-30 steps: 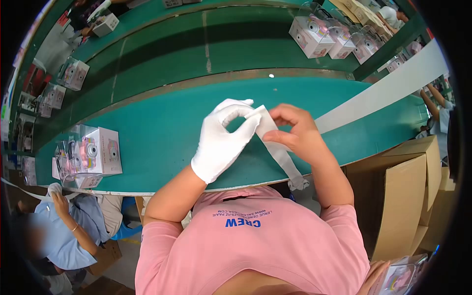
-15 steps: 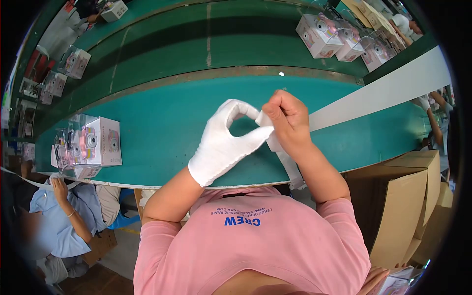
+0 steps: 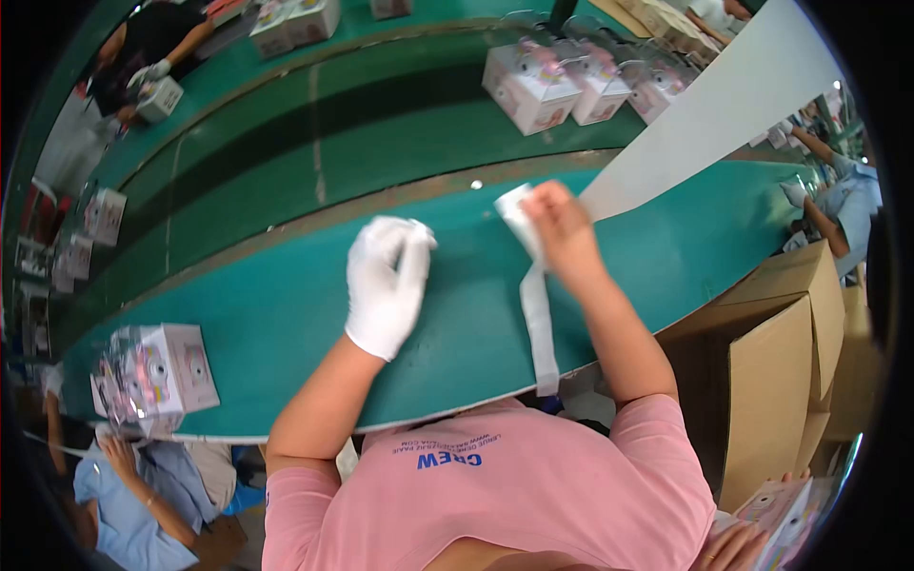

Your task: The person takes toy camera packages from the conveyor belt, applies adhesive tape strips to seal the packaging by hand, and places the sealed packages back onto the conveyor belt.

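My left hand [image 3: 386,285], in a white glove, is raised over the green work surface [image 3: 466,314]. Its thumb and fingers are pressed together, and anything between their tips is too small to tell. Bare and slightly blurred, my right hand [image 3: 564,228] pinches a narrow white strip [image 3: 538,319] near its upper end. The strip hangs down, twisted, to the table's front edge, and its short top end sticks out to the left of my fingers. A gap separates the two hands. Behind my right hand, a wide white band [image 3: 705,114] slants up to the right.
Boxed pink toy cameras stand at the left [image 3: 171,376] and on the green shelf at the back [image 3: 533,90]. An open cardboard carton [image 3: 771,390] is at the right. Co-workers are at lower left [image 3: 143,495], upper left [image 3: 157,43] and right [image 3: 847,205].
My hands have parted: the gloved hand moved left and its finger loop closed up, while my right hand keeps the strip. The view has shifted, and the wide band appears steeper.
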`<state>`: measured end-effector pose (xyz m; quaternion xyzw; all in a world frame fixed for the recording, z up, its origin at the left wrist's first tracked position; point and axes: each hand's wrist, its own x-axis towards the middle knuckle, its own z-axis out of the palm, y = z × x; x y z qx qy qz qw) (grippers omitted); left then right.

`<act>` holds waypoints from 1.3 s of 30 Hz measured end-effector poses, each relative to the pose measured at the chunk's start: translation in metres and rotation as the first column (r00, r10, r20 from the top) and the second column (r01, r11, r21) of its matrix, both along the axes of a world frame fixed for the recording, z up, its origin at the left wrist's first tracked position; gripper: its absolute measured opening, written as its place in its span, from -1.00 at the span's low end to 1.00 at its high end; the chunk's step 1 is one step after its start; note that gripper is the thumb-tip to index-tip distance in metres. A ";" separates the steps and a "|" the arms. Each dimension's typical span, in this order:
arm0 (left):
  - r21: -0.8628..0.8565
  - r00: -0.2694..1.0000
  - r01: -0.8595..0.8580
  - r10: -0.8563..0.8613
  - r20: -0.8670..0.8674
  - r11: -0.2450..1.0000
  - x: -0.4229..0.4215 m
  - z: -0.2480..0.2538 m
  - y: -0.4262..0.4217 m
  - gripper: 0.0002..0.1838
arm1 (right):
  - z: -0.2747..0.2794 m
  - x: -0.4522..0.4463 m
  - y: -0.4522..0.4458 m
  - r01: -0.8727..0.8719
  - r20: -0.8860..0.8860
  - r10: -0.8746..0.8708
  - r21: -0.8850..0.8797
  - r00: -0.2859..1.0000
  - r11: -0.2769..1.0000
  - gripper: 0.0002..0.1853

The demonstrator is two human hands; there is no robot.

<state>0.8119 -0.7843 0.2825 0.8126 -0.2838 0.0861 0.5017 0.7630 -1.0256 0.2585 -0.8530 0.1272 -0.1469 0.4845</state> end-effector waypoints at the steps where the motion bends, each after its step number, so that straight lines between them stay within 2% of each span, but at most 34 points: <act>1: -0.062 0.997 -0.011 0.006 -0.081 0.998 0.023 -0.006 -0.005 -0.86 | -0.014 0.013 -0.033 0.118 0.009 -0.119 0.027 0.993 0.993 -0.92; 2: -0.125 0.986 -0.031 0.010 -0.163 0.992 0.048 -0.011 -0.014 -0.79 | -0.022 0.020 -0.063 0.229 0.015 -0.230 0.052 0.973 0.972 -0.90; 4: -0.072 0.974 -0.034 0.017 -0.227 0.997 0.099 -0.021 -0.037 -0.61 | -0.025 0.027 -0.097 0.272 0.100 -0.288 0.145 0.952 0.951 -0.89; 5: -0.051 0.972 0.020 -0.032 -0.234 0.998 0.126 -0.022 -0.049 -0.45 | -0.029 0.032 -0.106 0.275 0.110 -0.290 0.135 0.951 0.952 -0.89; 7: -0.105 0.956 0.036 -0.065 -0.286 0.994 0.183 -0.024 -0.089 -0.33 | -0.042 0.045 -0.123 0.143 0.184 -0.182 0.206 0.966 0.968 -0.88; 9: -0.122 0.946 0.111 -0.142 -0.291 0.986 0.224 -0.010 -0.133 -0.23 | -0.068 0.068 -0.134 0.078 0.149 -0.133 0.327 0.980 0.942 -0.89; 10: -0.141 0.946 0.110 -0.147 -0.288 0.984 0.244 -0.009 -0.157 -0.23 | -0.065 0.076 -0.132 0.077 0.152 -0.129 0.308 0.980 0.948 -0.89; 12: -0.225 0.923 0.218 -0.276 -0.269 0.950 0.272 -0.008 -0.199 -0.19 | -0.060 0.094 -0.124 0.061 0.239 -0.102 0.172 0.966 0.983 -0.91; 15: -0.285 0.865 0.273 -0.364 -0.344 0.919 0.276 -0.007 -0.231 -0.18 | -0.057 0.114 -0.119 0.058 0.157 -0.089 0.193 0.984 0.980 -0.92; 18: -0.327 0.793 0.331 -0.449 -0.413 0.885 0.272 -0.008 -0.242 -0.17 | -0.058 0.118 -0.115 0.066 0.233 -0.088 0.103 0.968 0.993 -0.93; 22: -0.572 0.631 0.137 -0.516 -0.579 0.809 0.237 0.003 -0.204 -0.20 | -0.024 0.094 -0.088 0.119 0.410 -0.049 -0.146 0.911 0.982 -0.89; 24: -0.563 0.335 -0.298 -0.468 -0.818 0.770 0.178 0.049 -0.157 -0.22 | 0.011 0.071 -0.069 0.041 0.423 0.079 -0.267 0.903 0.963 -0.85; 25: -0.562 0.327 -0.289 -0.472 -0.819 0.775 0.169 0.019 -0.134 -0.21 | 0.031 0.057 -0.060 0.049 0.422 0.067 -0.258 0.904 0.965 -0.85; 26: -0.825 0.124 -0.219 -0.824 -0.553 0.521 0.167 -0.030 -0.098 -0.19 | 0.050 0.042 -0.049 -0.101 0.375 0.240 -0.352 0.896 0.930 -0.85; 27: -0.958 -0.101 -0.230 -0.983 -0.154 0.173 0.158 -0.061 -0.071 -0.17 | 0.066 0.030 -0.038 -0.242 0.320 0.401 -0.437 0.858 0.866 -0.86; 28: -0.860 0.013 -0.370 -0.924 -0.381 0.350 0.113 -0.029 -0.059 -0.18 | 0.082 0.019 -0.026 -0.337 0.241 0.478 -0.454 0.844 0.825 -0.87; 29: -0.709 0.096 -0.526 -0.796 -0.597 0.469 0.064 0.003 -0.039 -0.18 | 0.086 0.007 -0.010 -0.440 0.156 0.558 -0.459 0.815 0.772 -0.88; 30: -0.680 0.139 -0.591 -0.775 -0.616 0.434 0.032 0.008 -0.024 -0.16 | 0.083 -0.004 0.008 -0.425 0.263 0.579 -0.464 0.772 0.777 -0.89; 32: -0.712 0.222 -0.633 -0.809 -0.545 0.306 -0.019 0.027 -0.012 -0.22 | 0.083 -0.022 0.035 -0.507 0.271 0.692 -0.515 0.669 0.691 -0.88; 33: -0.695 0.246 -0.657 -0.789 -0.563 0.291 -0.030 0.019 0.002 -0.22 | 0.076 -0.029 0.044 -0.534 0.291 0.723 -0.514 0.627 0.671 -0.88; 35: -0.652 0.155 -0.590 -0.725 -0.671 0.477 -0.051 -0.015 0.049 -0.29 | 0.068 -0.042 0.059 -0.597 0.322 0.766 -0.487 0.556 0.637 -0.88; 37: -0.575 0.062 -0.512 -0.641 -0.765 0.638 -0.079 -0.031 0.091 -0.35 | 0.073 -0.048 0.062 -0.633 0.257 0.771 -0.451 0.583 0.629 -0.87; 38: -0.408 0.144 -0.378 -0.383 -0.913 0.831 -0.085 -0.010 0.100 -0.43 | 0.068 -0.051 0.062 -0.661 0.269 0.783 -0.424 0.561 0.619 -0.86; 39: -0.165 0.248 -0.255 -0.101 -0.964 0.953 -0.086 0.012 0.108 -0.50 | 0.064 -0.054 0.063 -0.683 0.280 0.790 -0.398 0.545 0.612 -0.83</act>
